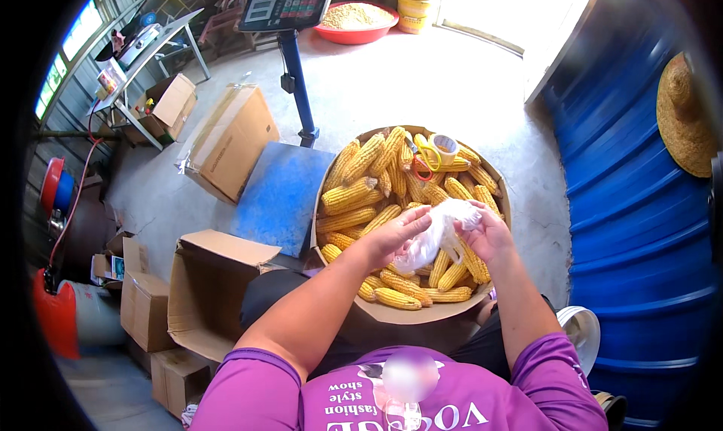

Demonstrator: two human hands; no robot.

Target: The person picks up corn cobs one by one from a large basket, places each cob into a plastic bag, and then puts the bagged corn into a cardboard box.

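Observation:
A thin, crumpled white plastic bag [432, 241] is held between my two hands above a cardboard container [418, 313] full of yellow corn cobs [347, 196]. My right hand [490, 233] pinches the bunched upper end of the bag. On the bag's other side, my left hand [395, 238] holds it with fingers nearly straight; its palm side is hidden. Beyond my hands, a roll of tape [444, 147] rests on the cobs. Beside the roll lie scissors [423, 165] with yellow and red handles.
A platform scale with a blue plate [285, 193] stands left of the corn, a closed carton [231, 143] at its edge. An open carton [217, 295] is near my left knee. Farther off are a red basin [356, 34] of grain and a yellow bucket [417, 13]. Blue sheeting [627, 250] lines the right.

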